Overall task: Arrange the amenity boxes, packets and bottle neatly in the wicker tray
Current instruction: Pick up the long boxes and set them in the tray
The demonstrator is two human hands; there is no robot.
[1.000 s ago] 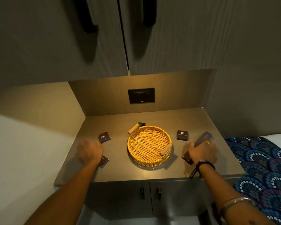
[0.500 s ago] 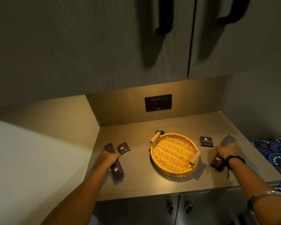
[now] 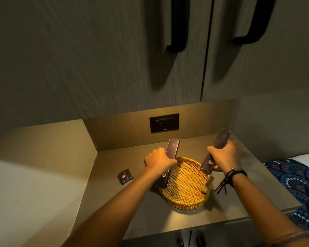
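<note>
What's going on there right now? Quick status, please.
Left hand shut on a long dark box, right hand shut on another long box, both over the wicker tray. Tray bare. One small square box left on the counter. Nothing in the way.

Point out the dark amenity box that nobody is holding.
The small square box lying flat on the counter, left of the wicker tray. The two long boxes are gripped, one per hand.
</note>
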